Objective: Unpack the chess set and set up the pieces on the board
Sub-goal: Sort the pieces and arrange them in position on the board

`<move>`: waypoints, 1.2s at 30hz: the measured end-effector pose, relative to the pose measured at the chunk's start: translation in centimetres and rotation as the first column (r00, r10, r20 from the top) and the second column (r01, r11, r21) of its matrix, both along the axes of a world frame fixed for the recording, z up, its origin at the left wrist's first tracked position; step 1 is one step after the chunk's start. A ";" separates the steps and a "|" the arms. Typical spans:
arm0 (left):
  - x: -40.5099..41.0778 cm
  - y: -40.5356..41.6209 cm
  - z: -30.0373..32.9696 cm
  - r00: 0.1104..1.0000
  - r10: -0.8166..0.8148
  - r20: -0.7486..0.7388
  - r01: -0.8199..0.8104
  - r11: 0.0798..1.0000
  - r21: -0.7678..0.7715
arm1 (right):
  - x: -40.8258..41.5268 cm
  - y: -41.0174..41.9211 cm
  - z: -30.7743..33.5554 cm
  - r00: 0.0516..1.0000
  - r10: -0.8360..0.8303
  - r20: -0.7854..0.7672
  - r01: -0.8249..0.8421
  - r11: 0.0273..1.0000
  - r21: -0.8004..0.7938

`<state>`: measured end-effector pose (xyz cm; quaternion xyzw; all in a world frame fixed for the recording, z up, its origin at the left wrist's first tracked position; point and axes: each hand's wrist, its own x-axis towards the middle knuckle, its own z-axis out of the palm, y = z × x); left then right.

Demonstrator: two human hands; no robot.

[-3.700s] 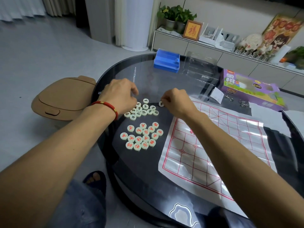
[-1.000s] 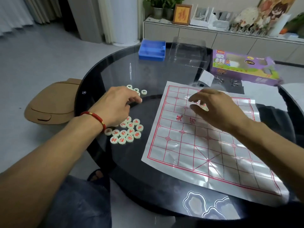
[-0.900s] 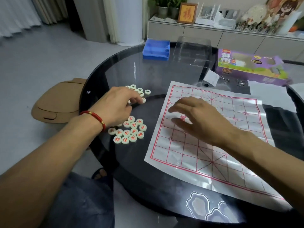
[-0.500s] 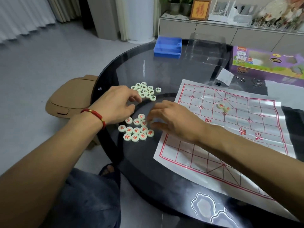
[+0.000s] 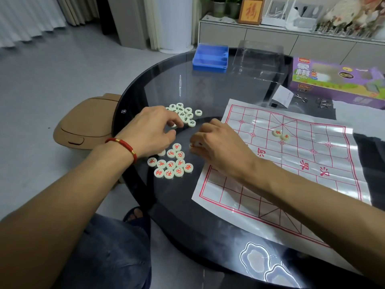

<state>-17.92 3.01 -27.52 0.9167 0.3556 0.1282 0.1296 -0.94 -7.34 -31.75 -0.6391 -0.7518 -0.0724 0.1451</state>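
The round black glass table (image 5: 208,205) was smooth and shiny. On it lay the thin paper board (image 5: 291,174) with two pieces (image 5: 281,134) on it — setting up had only just begun. The right hand (image 5: 218,147), fingers curled, pinched a red piece (image 5: 192,145); next it likely needed a careful carry to the board. The left hand (image 5: 152,130) rested with bent fingers between the round, flat green pieces (image 5: 185,114) and red pieces (image 5: 173,163) — I could not tell if it held any.

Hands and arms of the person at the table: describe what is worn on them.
Both forearms are bare, with no sleeves in view. The left hand has a red cord bracelet at the wrist, with small gold-coloured beads or clasps on it. The right hand and its wrist carry nothing: no watch, band or glove. No rings show on the fingers that can be seen.
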 end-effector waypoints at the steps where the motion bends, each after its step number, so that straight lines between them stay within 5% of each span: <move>1: 0.1 0.0 -0.1 1.000 -0.001 -0.001 0.001 1.000 0.001 | -0.1 0.0 0.0 1.000 0.009 -0.014 -0.009 1.000 -0.002; 27: 1.0 -0.5 -0.1 0.999 0.004 0.035 -0.004 1.000 0.006 | 0.5 -0.3 1.1 0.998 0.032 0.045 -0.032 0.999 0.013; 36: 0.7 -0.3 -0.3 1.000 -0.012 0.007 0.012 1.000 -0.005 | 12.6 -2.2 2.4 0.926 -0.373 0.052 0.375 0.927 -0.026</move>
